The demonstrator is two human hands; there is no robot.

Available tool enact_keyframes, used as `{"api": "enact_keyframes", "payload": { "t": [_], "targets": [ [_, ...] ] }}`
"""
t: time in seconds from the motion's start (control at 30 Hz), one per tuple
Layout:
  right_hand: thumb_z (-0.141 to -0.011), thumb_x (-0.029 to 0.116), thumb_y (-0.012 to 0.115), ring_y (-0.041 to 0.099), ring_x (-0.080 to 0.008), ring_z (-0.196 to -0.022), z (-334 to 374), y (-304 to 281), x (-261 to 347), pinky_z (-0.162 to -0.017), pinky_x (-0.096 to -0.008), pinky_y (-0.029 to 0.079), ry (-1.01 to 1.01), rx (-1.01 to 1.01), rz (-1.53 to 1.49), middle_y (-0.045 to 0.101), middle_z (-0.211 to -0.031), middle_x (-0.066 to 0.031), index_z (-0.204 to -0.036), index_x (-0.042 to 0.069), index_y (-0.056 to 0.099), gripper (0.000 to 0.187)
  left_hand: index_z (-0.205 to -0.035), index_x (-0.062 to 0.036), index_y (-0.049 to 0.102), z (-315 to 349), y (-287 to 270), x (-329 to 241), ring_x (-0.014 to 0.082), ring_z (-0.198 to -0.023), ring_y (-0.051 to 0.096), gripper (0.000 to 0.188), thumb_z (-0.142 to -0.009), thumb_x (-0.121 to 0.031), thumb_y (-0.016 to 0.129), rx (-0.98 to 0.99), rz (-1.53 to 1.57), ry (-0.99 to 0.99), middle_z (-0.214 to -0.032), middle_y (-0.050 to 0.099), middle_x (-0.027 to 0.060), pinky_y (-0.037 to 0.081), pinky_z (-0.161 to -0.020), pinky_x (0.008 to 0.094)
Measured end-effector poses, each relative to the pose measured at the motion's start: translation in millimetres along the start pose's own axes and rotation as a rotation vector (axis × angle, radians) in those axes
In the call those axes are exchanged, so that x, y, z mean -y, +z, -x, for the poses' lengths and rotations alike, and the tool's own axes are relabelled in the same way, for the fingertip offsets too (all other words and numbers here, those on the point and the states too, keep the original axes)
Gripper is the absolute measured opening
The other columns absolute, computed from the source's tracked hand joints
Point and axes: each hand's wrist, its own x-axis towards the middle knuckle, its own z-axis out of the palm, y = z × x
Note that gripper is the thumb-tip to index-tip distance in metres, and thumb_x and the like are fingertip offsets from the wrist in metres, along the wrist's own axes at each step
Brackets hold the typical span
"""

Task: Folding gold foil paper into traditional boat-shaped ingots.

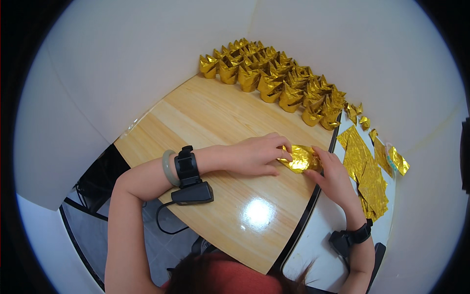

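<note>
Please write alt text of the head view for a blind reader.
A person's left hand and right hand touch a piece of gold foil at a wood-grain table. Rows of folded gold shapes stand along its far side; gold sheets lie on a white surface at right.

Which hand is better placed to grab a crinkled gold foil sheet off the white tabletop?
Your right hand, likely: it's nearer the crinkled gold foil sheets; your left hand is farther left, over the pale wooden tabletop.

I find open passage across the wooden tabletop (205, 115) between my left hand (259, 154) and the far rows of folded gold pieces (248, 78) (these bar that edge); gold sheets (367, 176) and white wall (423, 206) obstruct beyond my right hand (335, 176).
</note>
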Motion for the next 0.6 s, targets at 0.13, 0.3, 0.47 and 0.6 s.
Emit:
{"api": "enact_keyframes", "payload": {
  "t": [0.13, 0.3, 0.47, 0.6],
  "targets": [
    [-0.078, 0.020, 0.073, 0.057, -0.0293, -0.102, 0, 7, -8, -0.087, -0.0371, 0.047, 0.011, -0.001, -0.087, 0.059, -0.112, -0.0163, -0.128, 0.002, 0.048, 0.058, -0.106, -0.0059, 0.060, 0, 2, 3, 0.0293, -0.108, 0.046, 0.029, -0.079, -0.013, 0.069, -0.038, 0.033, 0.004, -0.113, 0.052, 0.0105, 0.040, -0.095, 0.0373],
    [-0.077, 0.009, 0.073, 0.059, -0.0153, -0.085, -6, 3, -5, -0.076, -0.0270, 0.049, 0.209, 0.064, -0.349, 0.065, -0.106, -0.0099, -0.126, 0.002, 0.052, 0.054, -0.097, -0.0083, 0.063, -1, 3, 5, 0.0283, -0.104, 0.048, 0.022, -0.076, -0.008, 0.069, -0.091, 0.050, -0.021, -0.106, 0.053, 0.0079, 0.041, -0.091, 0.0368],
    [-0.086, 0.010, 0.065, 0.057, -0.0075, -0.076, -10, -8, -3, -0.069, -0.0236, 0.048, 0.349, 0.169, -0.776, 0.067, -0.095, -0.0026, -0.118, 0.003, 0.059, 0.033, -0.091, -0.0100, 0.064, 0, 3, 4, 0.0269, -0.100, 0.049, 0.019, -0.074, -0.004, 0.070, -0.176, 0.062, -0.003, -0.100, 0.054, 0.0063, 0.042, -0.087, 0.0359],
    [-0.089, 0.013, 0.062, 0.057, -0.0057, -0.074, -9, -8, -10, -0.068, -0.0226, 0.047, 0.391, 0.173, -0.972, 0.066, -0.092, 0.0002, -0.116, 0.005, 0.060, 0.029, -0.088, -0.0102, 0.065, -2, -1, 2, 0.0252, -0.098, 0.050, 0.014, -0.075, -0.008, 0.070, -0.236, 0.073, -0.041, -0.097, 0.056, 0.0050, 0.043, -0.085, 0.0344]
  ]
}}
